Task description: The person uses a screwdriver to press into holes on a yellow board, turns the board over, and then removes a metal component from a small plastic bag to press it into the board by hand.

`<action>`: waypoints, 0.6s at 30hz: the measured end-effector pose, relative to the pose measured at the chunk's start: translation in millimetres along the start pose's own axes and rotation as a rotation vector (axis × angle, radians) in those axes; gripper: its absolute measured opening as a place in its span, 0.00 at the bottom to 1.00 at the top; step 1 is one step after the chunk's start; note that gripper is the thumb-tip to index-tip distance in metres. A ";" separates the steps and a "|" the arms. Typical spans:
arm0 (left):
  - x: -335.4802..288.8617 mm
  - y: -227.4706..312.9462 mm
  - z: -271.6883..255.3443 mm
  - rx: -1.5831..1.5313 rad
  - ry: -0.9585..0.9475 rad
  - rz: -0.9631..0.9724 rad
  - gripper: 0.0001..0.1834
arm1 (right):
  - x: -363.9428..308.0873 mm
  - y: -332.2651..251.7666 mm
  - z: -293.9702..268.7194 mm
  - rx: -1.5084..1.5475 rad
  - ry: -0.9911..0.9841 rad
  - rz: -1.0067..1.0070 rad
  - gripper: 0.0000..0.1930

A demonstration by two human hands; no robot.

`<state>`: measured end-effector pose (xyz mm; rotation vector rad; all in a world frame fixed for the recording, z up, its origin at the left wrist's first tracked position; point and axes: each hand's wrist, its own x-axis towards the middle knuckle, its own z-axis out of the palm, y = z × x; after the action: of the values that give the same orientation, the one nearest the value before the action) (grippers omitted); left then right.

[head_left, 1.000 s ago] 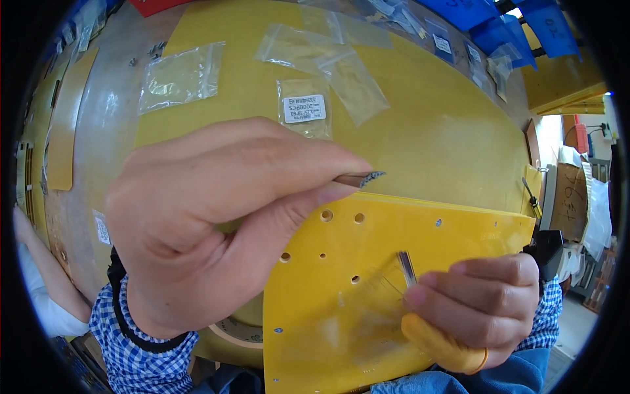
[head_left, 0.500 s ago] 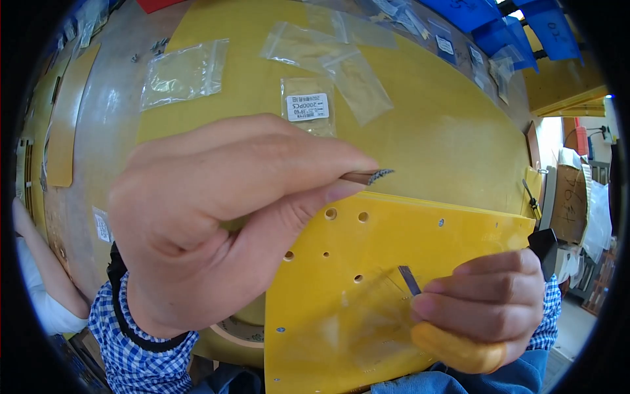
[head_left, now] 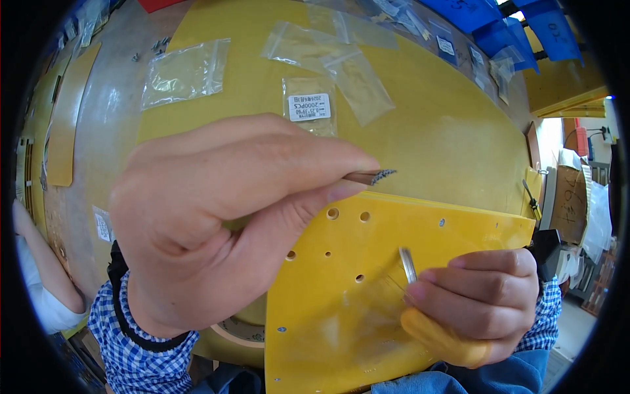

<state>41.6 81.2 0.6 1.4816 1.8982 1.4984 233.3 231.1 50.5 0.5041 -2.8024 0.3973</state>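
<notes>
My left hand (head_left: 216, 217) is raised close to the camera, thumb and fingers pinched on a small dark threaded screw (head_left: 375, 176) whose tip points right. Below it lies a yellow plate (head_left: 341, 315) with several round holes, tilted toward me. My right hand (head_left: 479, 305) rests on the plate's right side and grips a yellow-handled screwdriver (head_left: 436, 335); its metal shaft (head_left: 408, 264) points up across the plate. The screw tip hovers above the plate's upper edge, apart from the holes.
A large yellow board (head_left: 446, 138) covers the bench with several clear plastic bags (head_left: 184, 72) on it, one bearing a white label (head_left: 308, 106). Blue bins (head_left: 518, 26) line the far right. Another person's arm (head_left: 36, 276) shows at the left edge.
The screwdriver shaft in my right hand has tilted slightly more upright. My left hand and the screw stay almost where they were.
</notes>
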 end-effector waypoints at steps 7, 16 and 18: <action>-0.5 1.2 0.3 -0.002 -0.004 -0.016 0.08 | -5.6 0.4 7.3 0.079 0.053 -0.102 0.02; -2.3 0.9 0.3 0.015 0.014 -0.025 0.08 | -5.0 -2.9 5.0 -0.024 0.045 -0.063 0.05; -2.6 0.1 -0.8 0.025 0.003 -0.016 0.08 | -4.5 -2.5 6.9 -0.045 0.059 -0.038 0.06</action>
<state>42.1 78.5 0.1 1.4719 1.9328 1.4758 236.9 228.0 43.3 0.5256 -2.7345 0.3345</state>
